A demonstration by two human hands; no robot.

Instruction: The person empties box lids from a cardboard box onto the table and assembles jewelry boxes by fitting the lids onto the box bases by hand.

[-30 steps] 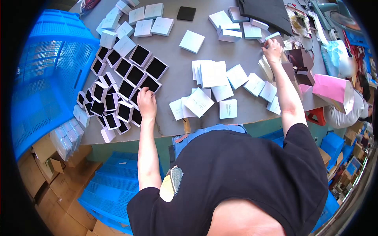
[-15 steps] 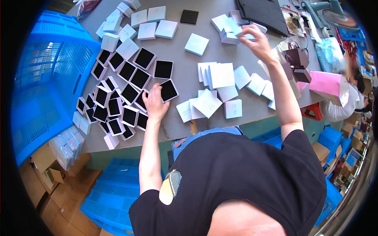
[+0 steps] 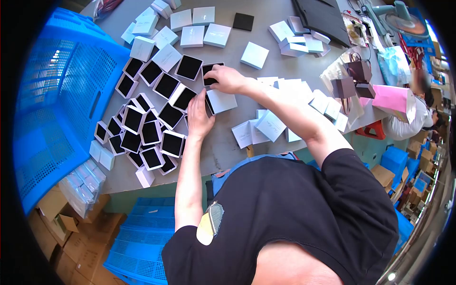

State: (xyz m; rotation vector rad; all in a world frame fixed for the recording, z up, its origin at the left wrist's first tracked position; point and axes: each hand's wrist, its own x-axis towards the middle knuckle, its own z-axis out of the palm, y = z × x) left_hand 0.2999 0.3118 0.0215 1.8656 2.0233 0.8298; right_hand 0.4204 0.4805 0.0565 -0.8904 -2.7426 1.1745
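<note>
My left hand (image 3: 200, 116) lies with fingers stretched out against the left side of a small box whose pale lid (image 3: 222, 100) sits slightly askew, a dark strip showing at its left edge. Just above it, my right hand (image 3: 228, 79) bends its fingers over a white box base with a black lining (image 3: 207, 72); its fingertips are on the box. More open black-lined boxes (image 3: 166, 85) lie to the left of both hands, some heaped on each other (image 3: 134, 118). Under my right forearm are several pale lids (image 3: 270, 125), partly hidden by the arm.
A large blue crate (image 3: 71, 99) stands at the left table edge. Closed pale boxes (image 3: 192, 36) and a black square pad (image 3: 243, 21) lie at the back. Farther right are paper bags (image 3: 357, 70), a pink bag (image 3: 393, 99), a fan (image 3: 406, 21) and a seated person (image 3: 403, 124).
My right hand has come from the pale boxes at the back right to the black-lined boxes. A pale lid now covers the box beside my left hand.
</note>
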